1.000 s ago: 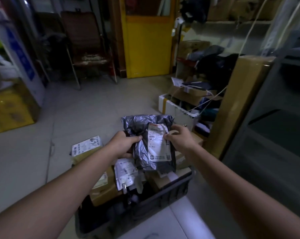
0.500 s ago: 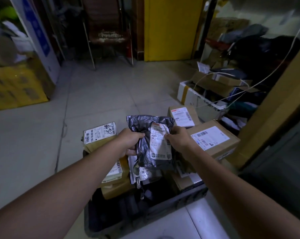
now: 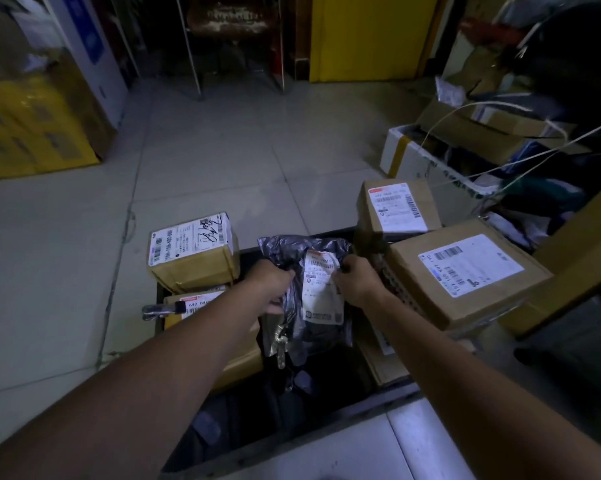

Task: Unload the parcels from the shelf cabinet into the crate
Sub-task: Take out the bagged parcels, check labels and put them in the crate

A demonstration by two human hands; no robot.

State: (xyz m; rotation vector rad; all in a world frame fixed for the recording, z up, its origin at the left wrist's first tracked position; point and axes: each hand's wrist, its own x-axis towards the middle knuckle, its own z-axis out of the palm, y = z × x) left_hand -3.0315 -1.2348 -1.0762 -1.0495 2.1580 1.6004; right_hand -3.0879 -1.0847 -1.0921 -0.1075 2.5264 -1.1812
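A grey plastic mailer bag (image 3: 299, 252) with a white shipping label hangs over the dark crate (image 3: 326, 431) on the floor. My left hand (image 3: 270, 285) grips its left edge and my right hand (image 3: 356, 280) pinches its right edge beside the label. Cardboard parcels fill the crate: one with a handwritten label (image 3: 193, 252) at the far left, another under my left forearm (image 3: 191, 304), a large box (image 3: 465, 271) at the right and a smaller one (image 3: 396, 209) behind it. The shelf cabinet is out of view.
Pale tiled floor (image 3: 223, 161) stretches ahead to a yellow door (image 3: 368, 36) and a metal chair frame (image 3: 236, 46). Yellow boxes (image 3: 32, 126) stand at the left. At the right are a white box (image 3: 427, 161), loose cables and a tall cardboard panel (image 3: 576, 258).
The view has tilted down and the crate has come closer. Both hands have lowered the grey mailer bag toward the crate while keeping hold of it.
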